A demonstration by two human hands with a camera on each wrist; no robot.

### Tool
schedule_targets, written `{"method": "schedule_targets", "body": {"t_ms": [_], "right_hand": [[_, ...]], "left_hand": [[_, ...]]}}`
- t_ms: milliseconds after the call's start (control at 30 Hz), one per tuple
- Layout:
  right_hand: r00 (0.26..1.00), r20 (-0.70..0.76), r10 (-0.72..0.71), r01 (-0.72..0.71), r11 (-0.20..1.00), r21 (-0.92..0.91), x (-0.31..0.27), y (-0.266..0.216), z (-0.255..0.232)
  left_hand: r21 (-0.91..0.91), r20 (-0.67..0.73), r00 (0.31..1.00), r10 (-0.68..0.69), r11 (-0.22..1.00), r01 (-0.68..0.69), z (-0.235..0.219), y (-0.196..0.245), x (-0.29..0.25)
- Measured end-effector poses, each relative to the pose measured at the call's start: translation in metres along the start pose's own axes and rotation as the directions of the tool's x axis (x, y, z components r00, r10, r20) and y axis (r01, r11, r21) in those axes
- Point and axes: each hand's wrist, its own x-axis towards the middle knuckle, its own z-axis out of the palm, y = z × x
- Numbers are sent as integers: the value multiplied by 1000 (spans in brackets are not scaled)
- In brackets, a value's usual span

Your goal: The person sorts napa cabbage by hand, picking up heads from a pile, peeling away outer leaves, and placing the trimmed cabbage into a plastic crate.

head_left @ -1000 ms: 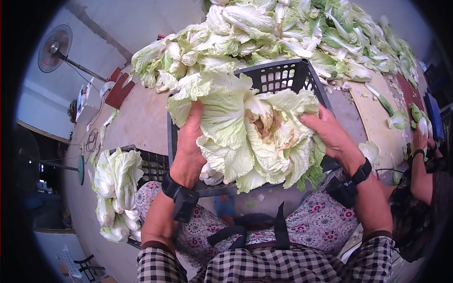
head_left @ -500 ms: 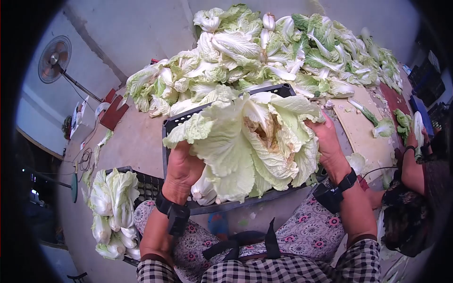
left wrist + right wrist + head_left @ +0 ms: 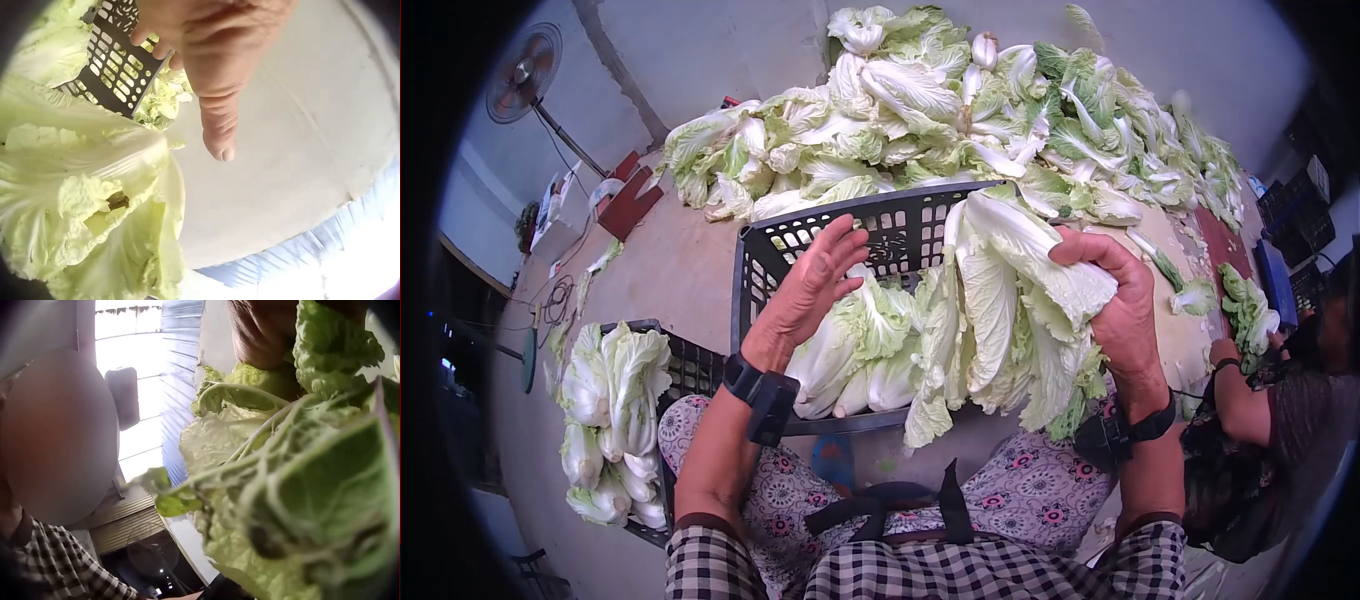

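The right hand (image 3: 1122, 305) grips a leafy cabbage (image 3: 990, 290) by its upper right side, over the right part of a black crate (image 3: 745, 290). Its outer leaves hang down past the crate's near edge. Raised above the crate's left side, the left hand (image 3: 812, 285) touches nothing, its fingers extended. Several cabbages (image 3: 840, 370) lie inside the crate. The left wrist view has the left hand (image 3: 215, 56) with its thumb extended, apart from the cabbage (image 3: 75, 187), which has a brown spot. Green leaves (image 3: 325, 481) largely cover the right hand (image 3: 265, 331) in the right wrist view.
A big heap of cabbages (image 3: 900, 110) stands behind the crate. At the left, more cabbages (image 3: 615, 400) lie in a second black crate (image 3: 690, 365). Another person's arm (image 3: 1240, 400) is at the right, near a blue crate (image 3: 1276, 285). A fan (image 3: 525, 72) stands back left.
The left hand has come off the cabbage and risen with its fingers extended. Held by the right hand alone, the cabbage has turned and shifted right, so cabbages in the crate now show.
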Motion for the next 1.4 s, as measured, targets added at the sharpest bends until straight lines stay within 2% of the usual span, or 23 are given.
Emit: {"method": "schedule_targets", "body": {"t_ms": [33,67,100,167,233,267,300,367,500,567,600,667,700,733,833,900,933,1000,1033,1100,1200,1300,1400], "right_hand": [[999,33,9,-11,999,51,-2,-6,9],[998,65,18,-25,994,104,-3,-13,17],[995,95,25,-39,987,156,-4,-19,24],[989,143,27,-67,957,282,-5,-20,31],[988,155,-5,-45,947,317,-5,-13,32],[991,128,29,-71,938,339,-4,-9,26],[959,140,247,-281,751,598,0,-4,15],[968,90,235,-248,828,503,1,7,-4],[951,167,260,-307,852,423,-2,47,-32],[936,166,311,-351,869,349,-1,58,-36],[914,194,357,-395,891,224,6,59,-36],[840,435,323,-335,941,-51,3,41,-47],[774,547,320,-266,947,-178,4,31,-47],[726,598,341,-419,908,-8,5,30,-56],[899,243,365,-346,931,-117,9,0,-61],[962,144,234,-209,963,-169,12,-6,-30],[952,190,241,-198,955,-221,12,-11,-10],[938,338,79,108,860,-498,9,7,24],[920,383,83,110,884,-455,10,24,36],[878,422,225,-123,959,-255,10,28,37],[871,457,182,-104,976,-189,10,25,26],[863,462,205,-168,978,-121,9,20,24],[877,444,184,-177,983,-59,8,17,25]], "left_hand": [[66,-62,998,-9,998,13,7,-8,2],[92,-25,1000,-13,996,15,17,-15,2],[55,-44,999,0,998,3,31,-19,1],[-109,102,992,68,992,-57,46,-33,14],[-158,129,991,-35,986,55,48,-15,2],[-182,147,985,-85,977,111,48,-7,-4],[-126,116,990,-80,987,95,45,-3,-8],[-12,54,996,-67,998,68,37,5,-16],[68,61,989,-132,989,128,36,15,-17],[36,18,986,-166,986,165,35,5,-13],[-8,-12,984,-179,984,179,36,1,-12],[-36,-76,984,-159,987,157,37,1,-12],[64,-115,989,-94,993,102,34,1,-11],[164,-149,989,-26,985,51,30,0,-10],[389,-222,971,90,921,4,36,10,-11],[492,-241,961,138,871,-1,55,18,-10],[517,-163,971,174,854,-66,58,13,-8],[615,-57,957,283,766,-190,74,15,-11],[656,-2,944,329,713,-247,82,19,-15],[697,28,953,301,677,-234,85,30,-20],[713,84,957,277,654,-251,71,39,-25],[681,122,966,228,688,-248,66,43,-23],[450,139,959,247,847,-284,65,36,-17]]}}
